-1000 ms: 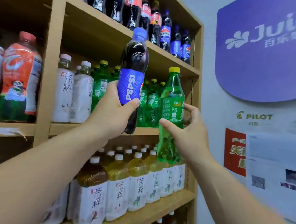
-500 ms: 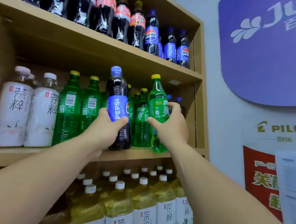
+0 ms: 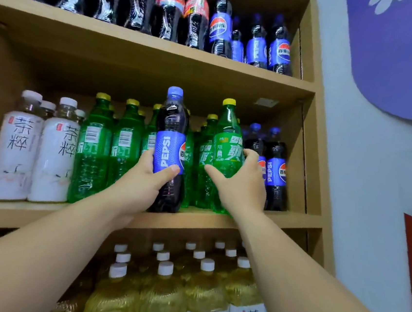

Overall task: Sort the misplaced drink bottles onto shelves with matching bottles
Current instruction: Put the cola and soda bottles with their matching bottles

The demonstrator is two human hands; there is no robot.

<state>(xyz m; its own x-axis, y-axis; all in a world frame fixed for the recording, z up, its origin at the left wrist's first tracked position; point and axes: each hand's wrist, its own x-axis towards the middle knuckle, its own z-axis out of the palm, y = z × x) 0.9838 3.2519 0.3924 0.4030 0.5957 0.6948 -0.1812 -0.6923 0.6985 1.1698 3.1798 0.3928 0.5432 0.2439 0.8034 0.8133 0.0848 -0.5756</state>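
My left hand [image 3: 143, 185] grips a Pepsi bottle [image 3: 171, 137] with a blue cap and blue label, upright at the front of the middle shelf [image 3: 282, 218], in front of the row of green bottles [image 3: 104, 145]. My right hand [image 3: 242, 185] grips a green soda bottle [image 3: 226, 142] with a yellow cap, upright just right of the Pepsi, its base near the shelf's front edge. Two more Pepsi bottles [image 3: 274, 168] stand at the right end of that shelf, behind my right hand.
White tea bottles [image 3: 35, 150] stand at the middle shelf's left. The top shelf [image 3: 135, 44] carries red-labelled cola bottles [image 3: 139, 1] and blue Pepsi bottles [image 3: 257, 42]. Yellow tea bottles [image 3: 180, 293] fill the shelf below. A wall with a purple sign [image 3: 401, 54] lies right.
Both hands have moved their bottles in toward the middle shelf. The Pepsi bottle came down from top-shelf height and now stands level with the green bottles. The view has come closer.
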